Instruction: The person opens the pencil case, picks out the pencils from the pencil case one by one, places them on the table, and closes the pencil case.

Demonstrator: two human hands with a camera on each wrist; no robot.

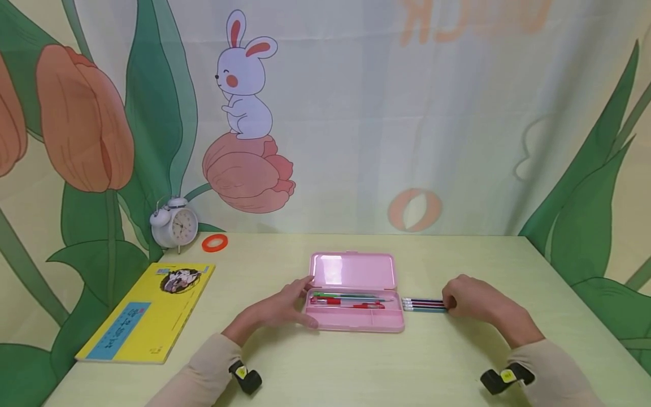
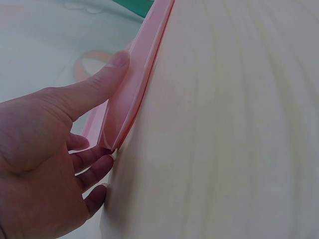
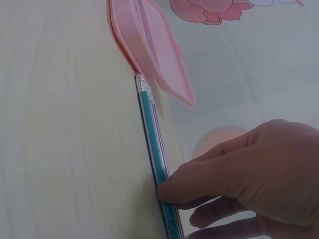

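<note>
An open pink pencil case (image 1: 351,327) lies on the table with its lid folded back. My left hand (image 1: 282,307) grips its left end, thumb (image 2: 107,79) against the front wall and fingers curled by the corner. Inside the case are a red pen (image 1: 325,301) and a green pencil (image 1: 330,295). To the right of the case, my right hand (image 1: 475,299) pinches a bundle of several pencils (image 1: 422,305) between thumb and fingers. Their silver-banded ends (image 3: 144,84) point at the case's right end, close against it; the fingers hide their other ends.
A yellow book (image 1: 147,316) lies at the table's left edge. Behind it stand a white alarm clock (image 1: 178,225) and an orange-red ring (image 1: 215,243). A printed curtain (image 1: 346,141) hangs along the back edge of the table.
</note>
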